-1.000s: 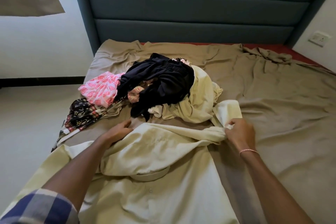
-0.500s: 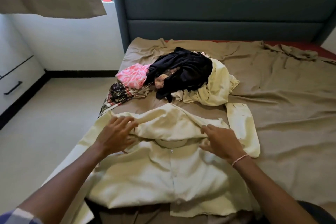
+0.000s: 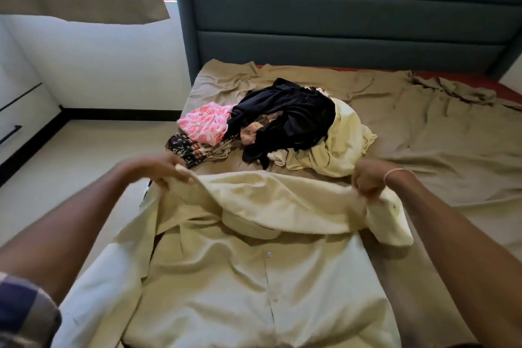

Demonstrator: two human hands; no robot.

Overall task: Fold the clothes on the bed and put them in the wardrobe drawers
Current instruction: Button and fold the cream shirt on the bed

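Pale-yellow buttoned cotton shirt [image 3: 254,277] in the grip; beyond it, pink-and-white printed cloth [image 3: 207,126], black crumpled garment [image 3: 296,116] (tan rumpled bedsheet [image 3: 437,135] beneath).

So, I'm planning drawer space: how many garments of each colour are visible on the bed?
Cream: 2, the spread shirt and a heaped garment
Black: 1
Pink print: 1
Dark floral: 1
Total: 5 visible; others may be buried.

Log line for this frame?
step: folding cream shirt | left hand: grips its far edge | right hand: grips its far edge | clothes pile: unfolded on bed
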